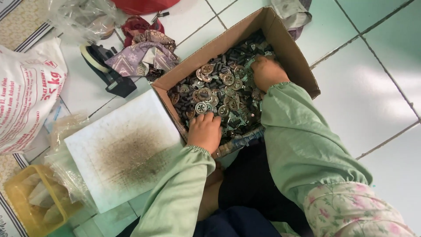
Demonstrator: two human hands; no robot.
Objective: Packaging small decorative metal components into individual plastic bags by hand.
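Both hands reach into a cardboard box (287, 48) at the upper middle of the frame, filled with small metal parts (219, 94). The left hand (205, 131) rests palm-down at the near edge, fingers curled among them. The right hand (267, 72) digs in farther right; its grip cannot be told. A stained white board (123, 153) lies on the tiled floor (372, 87) just left of the box.

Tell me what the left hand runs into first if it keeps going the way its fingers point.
The left hand points up-frame into the cardboard box; its fingertips already touch the round metal discs there, probably the first contact.
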